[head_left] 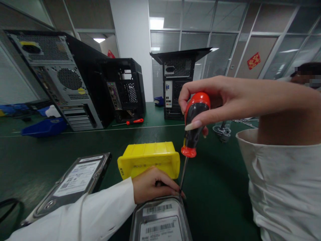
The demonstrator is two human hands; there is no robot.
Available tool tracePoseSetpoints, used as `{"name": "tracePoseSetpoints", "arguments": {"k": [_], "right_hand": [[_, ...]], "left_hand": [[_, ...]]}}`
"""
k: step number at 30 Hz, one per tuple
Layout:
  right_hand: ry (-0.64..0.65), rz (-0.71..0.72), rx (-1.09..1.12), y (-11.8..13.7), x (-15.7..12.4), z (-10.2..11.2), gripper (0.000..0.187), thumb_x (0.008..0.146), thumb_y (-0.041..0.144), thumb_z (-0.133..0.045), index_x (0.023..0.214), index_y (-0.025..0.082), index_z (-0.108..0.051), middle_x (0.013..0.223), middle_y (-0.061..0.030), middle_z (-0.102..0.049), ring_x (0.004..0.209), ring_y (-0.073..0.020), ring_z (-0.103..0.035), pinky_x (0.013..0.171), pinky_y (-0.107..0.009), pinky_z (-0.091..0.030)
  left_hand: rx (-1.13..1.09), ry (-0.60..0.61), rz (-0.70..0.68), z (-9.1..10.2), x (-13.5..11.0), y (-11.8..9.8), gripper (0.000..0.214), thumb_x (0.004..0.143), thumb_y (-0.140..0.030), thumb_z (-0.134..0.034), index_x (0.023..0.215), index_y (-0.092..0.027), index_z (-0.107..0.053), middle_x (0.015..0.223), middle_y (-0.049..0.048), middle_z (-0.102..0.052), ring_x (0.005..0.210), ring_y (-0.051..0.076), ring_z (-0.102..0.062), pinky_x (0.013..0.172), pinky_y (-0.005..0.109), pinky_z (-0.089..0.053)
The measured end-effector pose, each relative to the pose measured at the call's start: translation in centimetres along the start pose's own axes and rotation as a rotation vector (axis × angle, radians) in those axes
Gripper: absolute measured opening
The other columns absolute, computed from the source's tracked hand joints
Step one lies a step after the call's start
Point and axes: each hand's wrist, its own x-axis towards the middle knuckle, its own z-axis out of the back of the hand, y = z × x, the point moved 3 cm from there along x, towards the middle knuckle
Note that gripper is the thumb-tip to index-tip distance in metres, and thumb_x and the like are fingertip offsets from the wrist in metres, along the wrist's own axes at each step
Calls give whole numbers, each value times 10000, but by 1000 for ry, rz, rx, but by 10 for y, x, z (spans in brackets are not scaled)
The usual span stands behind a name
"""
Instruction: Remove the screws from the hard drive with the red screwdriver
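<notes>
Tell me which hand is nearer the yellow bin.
Left. The left hand rests just in front of the yellow bin; the right hand is raised above and to its right, gripping the screwdriver.

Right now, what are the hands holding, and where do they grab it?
The right hand holds the screwdriver by its red-and-black handle. The left hand rests on the hard drive, fingers by the shaft tip.

Computer repair workshop in an office: open PC towers on a green bench, hard drives near, glass partitions far
</notes>
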Motion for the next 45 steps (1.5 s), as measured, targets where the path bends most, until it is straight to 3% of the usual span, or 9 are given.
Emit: {"name": "tracePoseSetpoints", "arguments": {"k": [8, 18, 24, 30, 45], "right_hand": [[18, -42, 7, 2, -1, 0, 322, 782, 411, -582, 975, 171, -489, 869, 51, -554, 694, -29, -608, 525, -40, -523], [44, -17, -30, 0, 1, 0, 405, 780, 466, -565, 1020, 149, -491, 952, 1, -546, 723, -20, -576, 525, -35, -476], [57, -26, -5, 0, 1, 0, 420, 780, 479, -561, 1022, 146, -478, 949, -6, -558, 697, -38, -589, 520, -71, -500], [27, -47, -55, -1, 1, 1, 436, 769, 504, -564, 1027, 160, -491, 961, -1, -543, 703, -18, -561, 516, -44, -460], [57, -39, 17, 1, 0, 0, 384, 773, 430, -584, 1005, 140, -487, 910, 14, -562, 690, -41, -611, 520, -50, -507]], "left_hand": [[-24, -10, -13, 1, 0, -1, 254, 848, -220, -513, 964, -62, -674, 975, 132, -686, 896, 169, -644, 793, 227, -487], [4, -42, -15, 0, -1, 7, 229, 840, -261, -527, 967, -146, -679, 937, 63, -698, 839, 126, -642, 736, 186, -480], [-38, -24, 9, -1, -1, 4, 226, 843, -249, -523, 948, -111, -668, 981, 91, -688, 901, 153, -637, 809, 230, -480], [-14, -28, 31, 0, -2, 2, 221, 837, -228, -527, 958, -115, -673, 949, 77, -693, 849, 133, -635, 722, 183, -470], [4, -26, 32, 0, -1, 2, 235, 840, -256, -523, 964, -127, -676, 962, 81, -692, 880, 151, -638, 781, 228, -484]]}}
